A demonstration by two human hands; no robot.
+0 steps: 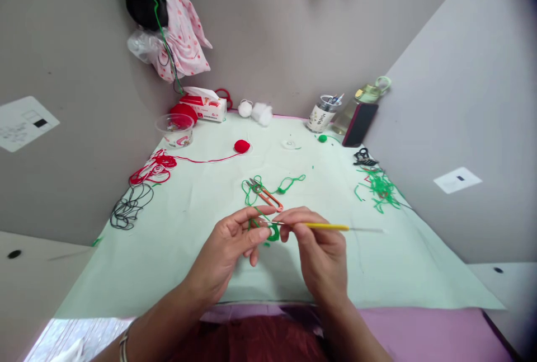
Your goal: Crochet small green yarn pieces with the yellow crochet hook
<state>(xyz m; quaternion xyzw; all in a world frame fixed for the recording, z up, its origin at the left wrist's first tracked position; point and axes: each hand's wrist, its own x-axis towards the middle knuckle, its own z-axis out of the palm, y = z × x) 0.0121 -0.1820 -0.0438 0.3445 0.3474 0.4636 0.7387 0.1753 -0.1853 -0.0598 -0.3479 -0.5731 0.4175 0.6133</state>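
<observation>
Between my hands is a small loop of green crochet work (274, 233), pinched by my left hand (235, 239). Green yarn (252, 219) runs up over the left fingers. My right hand (316, 244) grips a crochet hook (327, 227) with a yellow handle, its metal tip pointing left to the green work. Whether the tip sits inside a stitch is too small to tell. Just beyond my fingers lie orange-handled thread snips (268, 197), with loose green yarn (289, 182) around them.
Red yarn (154, 167) and black cord (131, 206) lie left, near a clear plastic tub (176, 139). A red ball (241, 146) is mid-table. Green scraps (381, 187), a phone (359, 125), a bottle (350, 110) and a pen cup (321, 116) stand or lie right. A tissue box (210, 107) is behind.
</observation>
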